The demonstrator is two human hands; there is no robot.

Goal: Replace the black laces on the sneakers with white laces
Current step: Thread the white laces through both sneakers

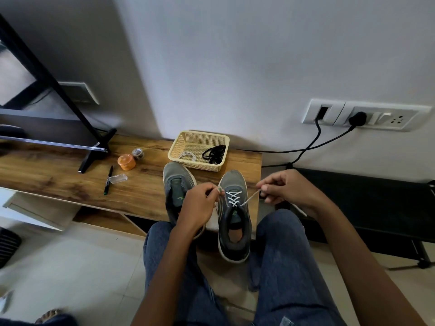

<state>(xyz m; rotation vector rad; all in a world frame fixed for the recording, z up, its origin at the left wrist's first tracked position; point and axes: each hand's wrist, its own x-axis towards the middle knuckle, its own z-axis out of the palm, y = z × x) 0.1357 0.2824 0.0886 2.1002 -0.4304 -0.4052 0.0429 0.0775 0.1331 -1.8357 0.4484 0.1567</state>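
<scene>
Two grey sneakers stand toe-away on the wooden table's near edge. The right sneaker point(233, 215) carries a white lace point(233, 198) crossed through its lower eyelets. My left hand point(200, 205) pinches one end of that lace at the shoe's left side. My right hand point(284, 189) pinches the other end, which runs taut from the eyelets to the right. The left sneaker point(175, 182) has no lace in view and is partly hidden behind my left hand. Black laces point(214, 152) and another white lace point(187, 156) lie in the beige basket point(188, 140).
On the wooden table point(58, 175) lie a pen point(108, 180), a small clear case point(118, 178), an orange jar point(126, 162) and a tape roll point(138, 153). A monitor stand point(94, 151) stands at the left. Black cables point(313, 147) run from the wall socket point(362, 115). My knees sit below the shoes.
</scene>
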